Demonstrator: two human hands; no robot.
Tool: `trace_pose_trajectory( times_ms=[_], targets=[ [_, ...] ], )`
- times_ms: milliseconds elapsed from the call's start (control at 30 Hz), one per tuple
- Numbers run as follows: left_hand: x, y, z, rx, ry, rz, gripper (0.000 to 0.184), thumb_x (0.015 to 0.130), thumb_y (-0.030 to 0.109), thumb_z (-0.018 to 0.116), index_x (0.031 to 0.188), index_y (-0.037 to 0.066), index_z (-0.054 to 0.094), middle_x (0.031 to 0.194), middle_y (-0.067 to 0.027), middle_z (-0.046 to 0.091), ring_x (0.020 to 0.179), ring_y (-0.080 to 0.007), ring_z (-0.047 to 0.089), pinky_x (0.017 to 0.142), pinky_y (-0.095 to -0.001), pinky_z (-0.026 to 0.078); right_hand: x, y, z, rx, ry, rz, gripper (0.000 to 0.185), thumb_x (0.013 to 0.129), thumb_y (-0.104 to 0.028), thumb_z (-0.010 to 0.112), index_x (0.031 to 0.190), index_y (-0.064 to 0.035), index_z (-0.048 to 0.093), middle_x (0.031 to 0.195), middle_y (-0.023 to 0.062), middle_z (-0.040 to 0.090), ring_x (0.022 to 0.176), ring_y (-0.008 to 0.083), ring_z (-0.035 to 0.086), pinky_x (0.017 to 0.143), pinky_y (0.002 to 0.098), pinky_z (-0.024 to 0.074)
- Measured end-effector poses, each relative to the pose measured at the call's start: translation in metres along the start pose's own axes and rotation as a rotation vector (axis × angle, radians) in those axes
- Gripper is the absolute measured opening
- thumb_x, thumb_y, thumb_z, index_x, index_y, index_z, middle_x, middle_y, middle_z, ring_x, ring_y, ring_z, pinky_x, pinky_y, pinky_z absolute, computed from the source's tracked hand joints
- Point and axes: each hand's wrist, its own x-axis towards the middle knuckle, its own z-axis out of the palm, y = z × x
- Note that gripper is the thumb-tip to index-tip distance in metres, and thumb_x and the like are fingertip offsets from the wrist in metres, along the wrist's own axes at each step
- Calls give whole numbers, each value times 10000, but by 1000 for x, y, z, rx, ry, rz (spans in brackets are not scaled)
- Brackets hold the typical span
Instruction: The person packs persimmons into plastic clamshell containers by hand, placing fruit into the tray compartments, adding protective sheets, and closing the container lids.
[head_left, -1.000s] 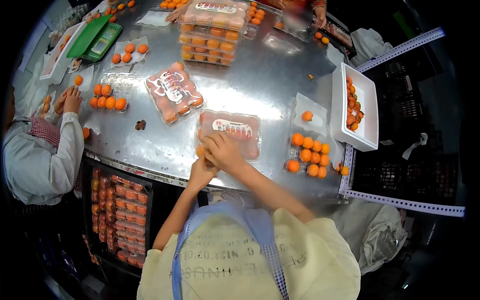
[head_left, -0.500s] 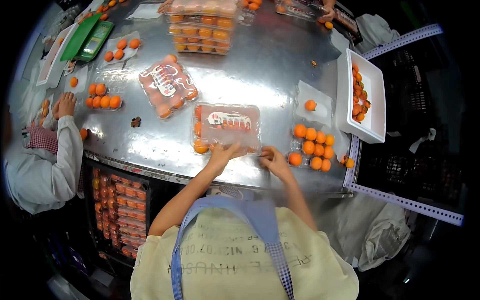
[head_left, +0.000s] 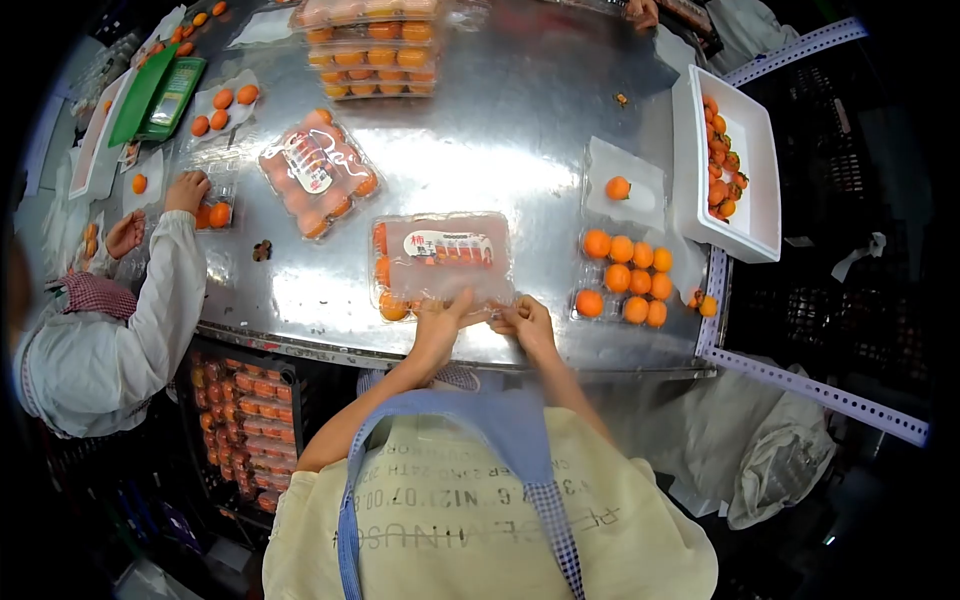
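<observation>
A clear plastic clamshell (head_left: 455, 275) of orange persimmons, with a printed label on its lid, lies flat on the metal table in front of me. My left hand (head_left: 440, 325) grips its near edge around the middle, thumb on top. At the near right corner, my right hand (head_left: 528, 325) pinches the rim with bent fingers. The fingertips under the rim are hidden. To the right, an open clamshell (head_left: 578, 300) holds rows of persimmons (head_left: 640, 282), and its raised lid side has a white liner (head_left: 640, 205) with one persimmon (head_left: 618, 188) on it.
A closed clamshell (head_left: 320, 172) lies farther left, below a stack of filled boxes (head_left: 370, 60). A white foam box (head_left: 765, 175) of persimmons stands at the right edge. At left, a co-worker's hand (head_left: 187, 190) reaches over another pack. A green scale-like device (head_left: 172, 98) sits beyond.
My right hand has moved left onto the clamshell's near right corner. The co-worker at left has reached forward over an open pack. The whole view has shifted slightly.
</observation>
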Motion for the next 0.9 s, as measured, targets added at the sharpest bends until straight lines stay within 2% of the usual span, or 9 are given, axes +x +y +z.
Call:
trace_pose_trajectory(
  times_ms=[233,333,467,567,667,700,800,833,900],
  targets=[
    [-11,24,10,-165,-5,-98,294,914,81,495,1087,-152,449,1055,-223,574,992,-310,606,789,-366,563,2,15,-6,-99,3,-13,59,883,-7,503,907,40,478,856,178,624,711,235,662,627,306,571],
    [-22,75,30,-143,-50,16,291,920,92,485,1054,-165,461,1024,-241,584,986,-317,610,789,-363,563,-2,17,-10,-125,28,-48,103,890,-22,504,968,45,498,838,171,617,701,236,659,620,306,566],
    [3,80,26,-202,-34,-4,383,929,191,492,1103,-148,449,1034,-276,580,992,-326,608,789,-353,560,-14,7,-13,-149,27,-13,113,870,-20,518,958,50,527,837,138,618,687,212,659,604,295,555],
    [24,93,27,-138,-23,-63,572,915,298,518,1227,-151,349,1148,-291,526,1054,-335,576,827,-357,541,-30,12,-15,-97,-18,37,159,878,-59,542,995,48,531,846,135,621,707,205,656,626,289,552],
    [50,115,33,-89,-171,-44,745,892,391,535,1322,-133,226,1262,-273,450,1117,-345,531,871,-360,515,-40,18,-22,-77,-82,81,225,876,-73,554,1061,51,521,855,132,623,734,198,652,644,285,552],
    [65,117,26,-53,-248,-93,834,868,447,549,1357,-114,172,1332,-252,388,1148,-355,504,902,-369,494,-41,12,-26,-162,-95,108,287,861,-178,592,1050,38,573,847,140,649,752,208,654,666,307,538],
    [104,113,5,68,-284,-140,789,877,415,549,1369,-83,184,1352,-249,360,1153,-362,497,906,-379,492,-37,-40,-36,-872,-69,-4,355,827,-301,620,994,11,636,842,160,670,753,248,658,688,339,517],
    [114,111,-1,80,-262,-166,772,880,403,547,1371,-73,189,1359,-248,348,1155,-364,495,913,-383,487,-32,-52,-36,-1003,54,-151,401,786,-386,634,919,-9,673,831,181,667,774,283,655,709,358,499],
    [131,106,-11,107,-217,-219,739,887,378,545,1376,-54,197,1373,-247,324,1158,-368,491,927,-392,478,-20,-83,-22,-928,151,-308,282,809,-271,620,950,-30,660,832,176,661,766,300,649,699,352,502]
  ],
)
